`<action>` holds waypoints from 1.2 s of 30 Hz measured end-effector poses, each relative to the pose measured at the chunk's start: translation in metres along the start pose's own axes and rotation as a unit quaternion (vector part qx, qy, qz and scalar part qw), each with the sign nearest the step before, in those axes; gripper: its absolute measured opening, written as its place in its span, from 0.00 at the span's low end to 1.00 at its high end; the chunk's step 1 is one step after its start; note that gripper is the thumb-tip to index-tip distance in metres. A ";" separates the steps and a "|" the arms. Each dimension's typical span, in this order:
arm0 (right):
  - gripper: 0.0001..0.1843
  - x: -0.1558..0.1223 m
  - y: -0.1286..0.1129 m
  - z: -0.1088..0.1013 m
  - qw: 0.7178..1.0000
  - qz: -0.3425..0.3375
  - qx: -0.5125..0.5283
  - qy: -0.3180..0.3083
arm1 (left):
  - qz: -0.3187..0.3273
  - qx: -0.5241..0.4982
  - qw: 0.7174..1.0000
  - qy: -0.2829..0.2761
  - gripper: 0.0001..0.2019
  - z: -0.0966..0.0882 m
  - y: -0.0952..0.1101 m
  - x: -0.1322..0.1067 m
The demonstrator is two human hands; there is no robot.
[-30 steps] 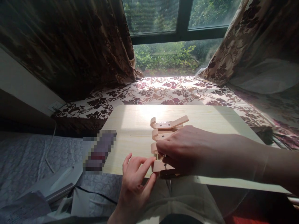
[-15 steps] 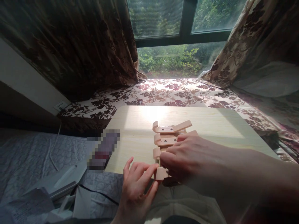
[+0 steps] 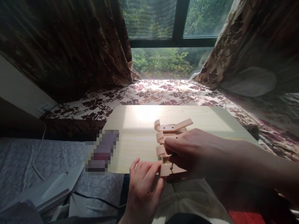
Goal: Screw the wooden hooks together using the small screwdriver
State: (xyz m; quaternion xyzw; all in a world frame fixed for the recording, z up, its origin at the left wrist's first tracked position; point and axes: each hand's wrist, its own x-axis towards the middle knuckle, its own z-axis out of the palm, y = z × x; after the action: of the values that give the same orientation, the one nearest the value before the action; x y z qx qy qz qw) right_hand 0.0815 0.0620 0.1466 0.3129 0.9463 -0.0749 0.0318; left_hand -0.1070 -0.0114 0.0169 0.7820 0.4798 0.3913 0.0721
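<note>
Several pale wooden hooks (image 3: 178, 125) lie side by side on a wooden rack, curled ends to the left, some with dark screws. My left hand (image 3: 144, 183) pinches the curled end of the nearest hook (image 3: 164, 170) between thumb and fingers. Over the rack's near end, my right hand (image 3: 190, 152) is closed round a thin metal tool, mostly hidden by its fingers. Below those fingers, a small screw (image 3: 171, 168) shows at the nearest hook. The right hand and forearm cover much of the rack's right side.
The rack rests on a pale wood-grain table (image 3: 135, 143) with rounded corners. A pixelated flat item (image 3: 102, 152) sits at its left edge. To the left is a quilted bed (image 3: 21, 161) with white packaging (image 3: 81, 205). A floral-covered sill (image 3: 161, 93) runs behind the table.
My right hand has lifted and turned slightly, uncovering the screw and more of the nearest hook. My left hand still pinches that hook. The whole view has shifted a little.
</note>
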 end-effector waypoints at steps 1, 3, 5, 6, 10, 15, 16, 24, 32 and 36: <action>0.05 0.000 -0.002 -0.001 1.000 0.012 0.003 -0.001 | -0.001 -0.006 1.000 0.001 0.15 0.000 0.000 0.000; 0.05 0.001 -0.005 0.001 1.000 0.028 0.010 0.004 | -0.005 -0.012 1.000 -0.006 0.14 -0.003 0.001 0.000; 0.05 0.001 -0.006 0.004 0.999 0.035 0.015 0.016 | -0.009 -0.008 1.000 -0.017 0.14 -0.006 0.002 0.000; 0.05 0.001 -0.005 0.006 0.999 0.036 0.018 0.025 | -0.011 -0.004 1.000 -0.022 0.15 -0.007 0.003 0.000; 0.03 -0.001 -0.004 0.013 0.998 0.027 0.022 0.049 | -0.015 0.032 0.999 -0.024 0.16 -0.007 0.009 0.000; 0.08 -0.012 -0.002 0.005 0.998 -0.031 0.025 0.040 | -0.042 0.111 0.993 0.003 0.15 0.003 0.022 -0.003; 0.07 -0.014 -0.002 0.003 0.998 -0.041 0.020 0.034 | -0.047 0.128 0.991 0.012 0.15 0.005 0.025 -0.004; 0.05 -0.019 0.008 -0.002 0.993 -0.103 -0.045 0.040 | -0.112 0.198 0.973 0.020 0.14 0.014 0.042 -0.006; 0.02 -0.018 -0.005 0.013 0.994 -0.096 -0.023 0.050 | -0.056 0.176 0.983 -0.001 0.15 -0.003 0.029 -0.021; 0.05 -0.012 -0.011 0.014 0.999 -0.041 0.009 0.032 | -0.043 0.131 0.990 0.014 0.16 -0.005 0.019 -0.029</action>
State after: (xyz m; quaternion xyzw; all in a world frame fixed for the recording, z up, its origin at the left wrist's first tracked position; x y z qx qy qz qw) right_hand 0.0848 0.0445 0.1351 0.2762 0.9582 -0.0750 -0.0048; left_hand -0.1040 -0.0461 0.0138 0.7573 0.5616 0.3326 -0.0213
